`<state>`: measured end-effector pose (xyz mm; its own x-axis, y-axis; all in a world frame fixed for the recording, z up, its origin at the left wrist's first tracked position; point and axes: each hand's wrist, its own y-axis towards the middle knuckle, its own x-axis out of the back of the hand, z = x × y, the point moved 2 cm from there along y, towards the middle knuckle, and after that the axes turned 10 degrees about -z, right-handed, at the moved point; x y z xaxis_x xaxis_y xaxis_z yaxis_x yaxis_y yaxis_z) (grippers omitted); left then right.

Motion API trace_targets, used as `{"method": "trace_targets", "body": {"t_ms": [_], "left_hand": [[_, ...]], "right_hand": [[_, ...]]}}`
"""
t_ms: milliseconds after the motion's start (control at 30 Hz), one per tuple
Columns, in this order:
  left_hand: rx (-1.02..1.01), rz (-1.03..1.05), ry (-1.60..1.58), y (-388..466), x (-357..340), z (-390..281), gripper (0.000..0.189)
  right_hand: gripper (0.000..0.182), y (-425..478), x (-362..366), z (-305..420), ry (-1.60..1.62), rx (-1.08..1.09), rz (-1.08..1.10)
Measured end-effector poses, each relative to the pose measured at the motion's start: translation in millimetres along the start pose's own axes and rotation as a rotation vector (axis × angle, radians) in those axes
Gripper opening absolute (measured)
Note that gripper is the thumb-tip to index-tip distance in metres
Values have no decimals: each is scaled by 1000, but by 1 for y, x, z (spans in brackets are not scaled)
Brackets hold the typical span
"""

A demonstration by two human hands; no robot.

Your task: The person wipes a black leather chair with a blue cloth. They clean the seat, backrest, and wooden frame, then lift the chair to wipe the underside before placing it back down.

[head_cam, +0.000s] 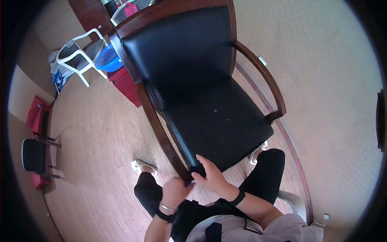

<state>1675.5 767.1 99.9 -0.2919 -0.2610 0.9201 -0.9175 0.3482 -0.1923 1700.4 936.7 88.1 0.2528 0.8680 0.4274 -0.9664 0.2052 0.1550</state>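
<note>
A wooden armchair (181, 18) with a black, leather-like backrest and seat (211, 133) stands directly before me. Two small pale marks show on the seat. My right hand (213, 180) rests at the seat's front left corner, thumb and fingers spread apart. Close beside it, my left hand (177, 192) is curled at the front end of the left wooden armrest (160, 136). A small dark bluish thing (189, 183) shows by its fingers; too little is visible to name it. The underside of the left hand's grip is hidden.
A blue plastic basin (109, 60) sits on a red box (127, 86) behind the chair's left side. Farther off are a white-framed armchair (81, 57) and a dark-backed chair (33, 155). The wall (320, 106) runs along the right, with a socket (326, 217) low down.
</note>
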Motion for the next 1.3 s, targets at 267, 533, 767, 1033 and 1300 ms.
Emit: {"method": "trace_targets", "body": {"t_ms": [267, 533, 767, 1033, 1300], "left_hand": [[-297, 280, -281, 33, -4, -7, 26], [96, -756, -441, 224, 176, 36, 61], [-22, -665, -908, 278, 178, 57, 47], [69, -592, -870, 246, 184, 83, 36], [100, -811, -873, 156, 167, 138, 39]], "right_hand": [[73, -32, 30, 8, -305, -69, -118], [55, -38, 15, -5, -466, -78, -317], [47, -39, 16, -8, -468, -41, -356], [46, -41, 23, -5, -544, -70, -257], [41, -47, 46, -21, -502, 118, -205]]}}
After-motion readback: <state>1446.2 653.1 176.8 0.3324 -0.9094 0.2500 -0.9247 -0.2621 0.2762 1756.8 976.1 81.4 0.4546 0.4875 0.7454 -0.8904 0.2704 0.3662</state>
